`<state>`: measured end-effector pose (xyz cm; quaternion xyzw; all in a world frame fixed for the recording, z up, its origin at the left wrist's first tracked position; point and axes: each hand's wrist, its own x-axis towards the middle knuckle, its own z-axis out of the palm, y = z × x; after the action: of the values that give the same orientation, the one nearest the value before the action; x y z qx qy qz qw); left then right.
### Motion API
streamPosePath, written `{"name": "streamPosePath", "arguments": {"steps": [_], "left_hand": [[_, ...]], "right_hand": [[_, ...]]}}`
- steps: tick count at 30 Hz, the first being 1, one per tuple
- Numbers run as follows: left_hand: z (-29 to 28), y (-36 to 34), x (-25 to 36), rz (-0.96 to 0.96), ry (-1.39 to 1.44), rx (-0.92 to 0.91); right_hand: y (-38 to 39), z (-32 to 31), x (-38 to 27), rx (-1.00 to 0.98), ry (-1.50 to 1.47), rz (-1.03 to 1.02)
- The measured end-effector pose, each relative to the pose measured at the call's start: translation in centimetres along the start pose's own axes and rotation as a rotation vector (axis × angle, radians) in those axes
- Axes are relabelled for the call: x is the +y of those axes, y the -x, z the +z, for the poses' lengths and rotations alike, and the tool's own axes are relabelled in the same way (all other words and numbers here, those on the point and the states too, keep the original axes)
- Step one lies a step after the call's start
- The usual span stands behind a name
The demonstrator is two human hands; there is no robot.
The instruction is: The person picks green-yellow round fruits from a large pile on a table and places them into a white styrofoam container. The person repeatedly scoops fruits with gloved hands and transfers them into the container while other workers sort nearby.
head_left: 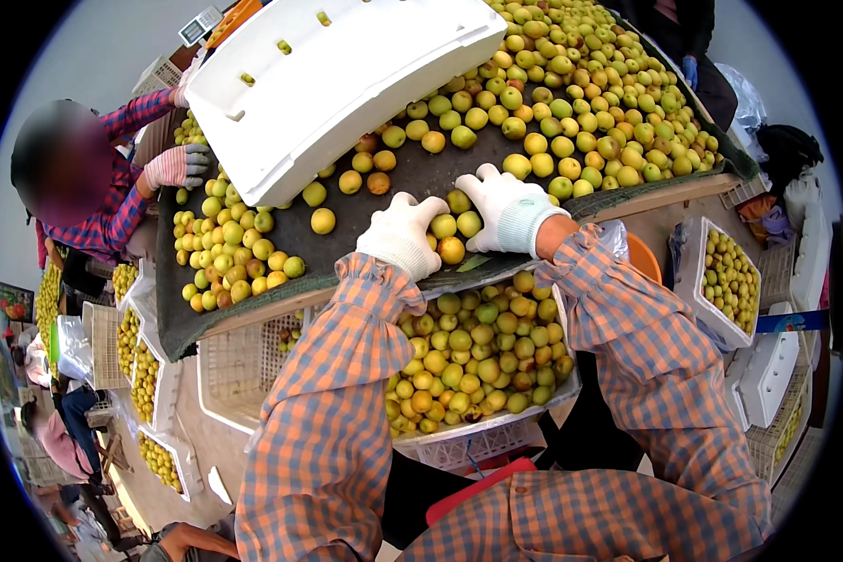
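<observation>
Both my hands wear white gloves and meet at the near edge of the dark-lined sorting table (332,245). Between them lies a small cluster of round yellow-green plum-like fruits (445,226). My left hand (403,232) curves against the cluster's left side, fingers bent but apart. On the other side my right hand (512,211) is cupped, its thumb and fingers spread around the fruits. A green leaf (473,263) lies at the edge below them. Directly beneath stands a white crate (571,379) full of the same fruits.
A large white foam box (347,84) rests tilted on the table. A co-worker's gloved hand (178,166) is at its left. Fruit heaps (618,112) cover the far right. A plastic basket (239,365), an orange bucket (643,258) and a filled crate (729,281) stand around.
</observation>
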<state>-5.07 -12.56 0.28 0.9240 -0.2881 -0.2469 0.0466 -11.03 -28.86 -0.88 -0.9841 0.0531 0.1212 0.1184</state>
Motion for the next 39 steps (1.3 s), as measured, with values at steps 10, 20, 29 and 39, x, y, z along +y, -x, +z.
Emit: {"name": "streamPosePath", "arguments": {"steps": [10, 20, 29, 39], "left_hand": [[-0.7, -3.8, -2.0, 0.141, 0.640, -0.136], [0.4, -2.6, -1.7, 0.148, 1.492, -0.158], [-2.1, 2.5, -1.4, 0.230, 1.489, -0.031], [6.5, 12.7, -1.4, 0.173, 1.550, -0.256]], "right_hand": [[-3.2, 2.7, 3.6, 0.197, -0.375, -0.254], [-2.8, 1.3, 2.6, 0.042, -1.115, -0.276], [1.7, -2.0, -0.5, 0.107, -1.106, -0.259], [13.3, 6.0, -2.3, 0.029, -1.147, -0.222]]}}
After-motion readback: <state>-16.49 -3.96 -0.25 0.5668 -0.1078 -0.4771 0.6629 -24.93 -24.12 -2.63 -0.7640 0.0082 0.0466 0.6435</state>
